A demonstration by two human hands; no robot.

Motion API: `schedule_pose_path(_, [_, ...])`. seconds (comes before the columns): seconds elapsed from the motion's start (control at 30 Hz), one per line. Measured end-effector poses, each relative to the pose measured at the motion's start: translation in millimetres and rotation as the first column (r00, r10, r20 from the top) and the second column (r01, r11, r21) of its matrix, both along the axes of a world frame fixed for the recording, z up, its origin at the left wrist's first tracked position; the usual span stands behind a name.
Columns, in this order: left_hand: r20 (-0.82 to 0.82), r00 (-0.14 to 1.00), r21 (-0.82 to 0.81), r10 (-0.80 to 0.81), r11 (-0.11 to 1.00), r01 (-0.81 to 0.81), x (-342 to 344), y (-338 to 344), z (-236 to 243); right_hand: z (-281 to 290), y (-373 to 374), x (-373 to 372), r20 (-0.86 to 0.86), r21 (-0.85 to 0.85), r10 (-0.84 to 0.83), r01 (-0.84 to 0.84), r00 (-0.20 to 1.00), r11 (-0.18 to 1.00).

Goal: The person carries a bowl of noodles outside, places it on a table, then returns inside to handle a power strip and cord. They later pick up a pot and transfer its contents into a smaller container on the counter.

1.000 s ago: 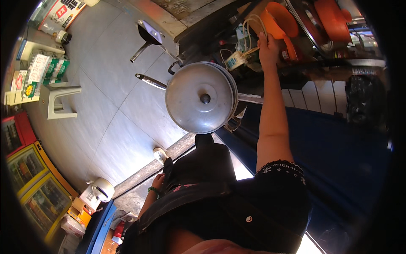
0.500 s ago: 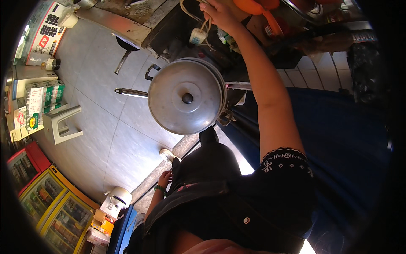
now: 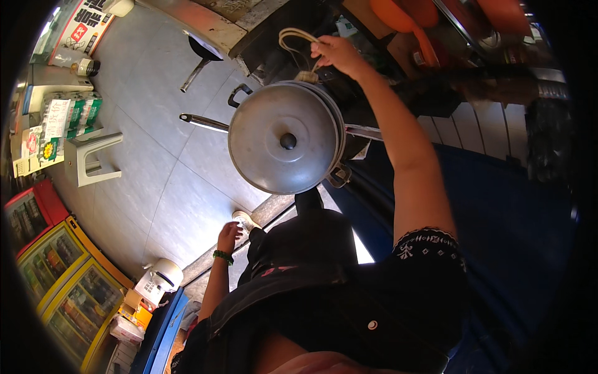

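Observation:
My right hand (image 3: 339, 55) is stretched out beyond the pot and closed on a looped beige cord (image 3: 298, 31). A pale block (image 3: 306, 76) hangs from the cord, partly hidden behind the rim of a large pot with a domed grey metal lid (image 3: 274, 118). The lid has a black knob (image 3: 288, 141) at its centre. Low on the left, my left hand (image 3: 229, 235) hangs beside my leg with a green bracelet at the wrist. Its fingers are loosely bent and apart, with nothing seen in them.
A long pan handle (image 3: 204, 121) sticks out left of the pot. Farther off are a dark pan (image 3: 203, 53), a grey stool (image 3: 93, 159) and glass-door coolers (image 3: 59, 268). Orange ladle-like utensils (image 3: 420, 37) lie at the upper right. A blue surface (image 3: 486, 199) spans the right.
My right hand has come down nearer the pot with the cord, and the block has dropped behind the lid's far edge. My left hand has lifted away from my leg.

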State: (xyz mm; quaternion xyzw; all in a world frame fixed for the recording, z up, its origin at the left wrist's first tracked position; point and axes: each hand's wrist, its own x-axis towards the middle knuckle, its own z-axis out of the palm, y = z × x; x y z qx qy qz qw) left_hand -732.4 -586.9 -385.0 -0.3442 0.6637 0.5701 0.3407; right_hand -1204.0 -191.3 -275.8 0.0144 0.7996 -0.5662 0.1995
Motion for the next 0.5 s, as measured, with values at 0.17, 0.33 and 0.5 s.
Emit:
schedule_pose_path(0.17, [-0.711, 0.570, -0.496, -0.412, 0.868, 0.009, -164.4, 12.0, 119.5, 0.0, -52.3, 24.0, -0.531, 0.273, 0.120, 0.036, 0.839, 0.961])
schedule_pose_path(0.33, [-0.653, 0.081, -0.754, -0.753, 0.656, 0.022, -360.0, 76.7, 185.5, 26.4, -84.5, 45.8, -0.761, 0.348, 0.252, 0.049, 0.598, 0.936])
schedule_pose_path(0.5, [-0.627, 0.049, -0.687, -0.778, 0.581, 0.436, -448.5, 143.1, 157.9, 18.2, -68.2, 47.4, -0.744, 0.186, 0.096, 0.067, 0.661, 0.980])
